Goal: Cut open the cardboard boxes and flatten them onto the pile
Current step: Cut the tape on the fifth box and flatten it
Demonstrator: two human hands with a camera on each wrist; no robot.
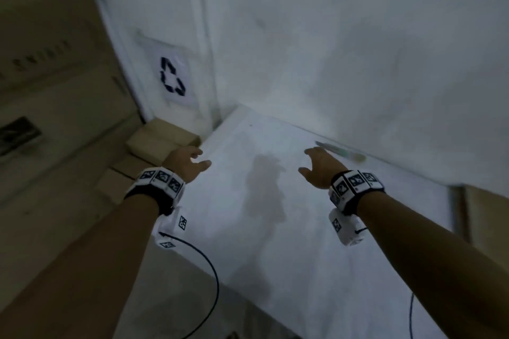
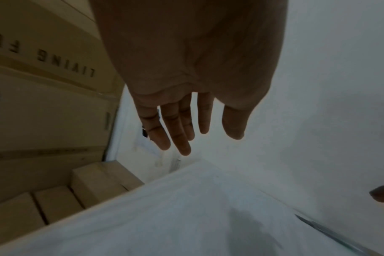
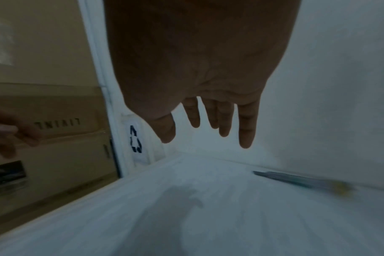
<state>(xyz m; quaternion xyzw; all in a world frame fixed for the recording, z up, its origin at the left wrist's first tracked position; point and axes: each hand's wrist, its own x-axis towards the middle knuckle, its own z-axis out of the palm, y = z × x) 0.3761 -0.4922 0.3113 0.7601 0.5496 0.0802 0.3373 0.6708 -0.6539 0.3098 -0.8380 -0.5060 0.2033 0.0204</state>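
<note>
Both hands hover empty above a white table [image 1: 275, 228]. My left hand [image 1: 190, 161] hangs over the table's left edge, fingers [image 2: 178, 131] straight and spread. My right hand [image 1: 316, 162] is held open near the wall, fingers [image 3: 245, 128] extended. A slim cutter [image 1: 341, 152] with a teal body and yellowish end lies along the wall just beyond the right hand; it also shows in the right wrist view as the cutter [image 3: 300, 180]. Small closed cardboard boxes [image 1: 162, 140] are stacked left of the table, seen closer as boxes [image 2: 92, 187].
Large flat cardboard sheets [image 1: 49, 91] printed with "LIVING" lean at the left. A recycling sign [image 1: 172, 78] is stuck to the white wall. Brown cardboard [image 1: 484, 217] stands beyond the table's right end. Black cables [image 1: 209, 278] hang from both wrists.
</note>
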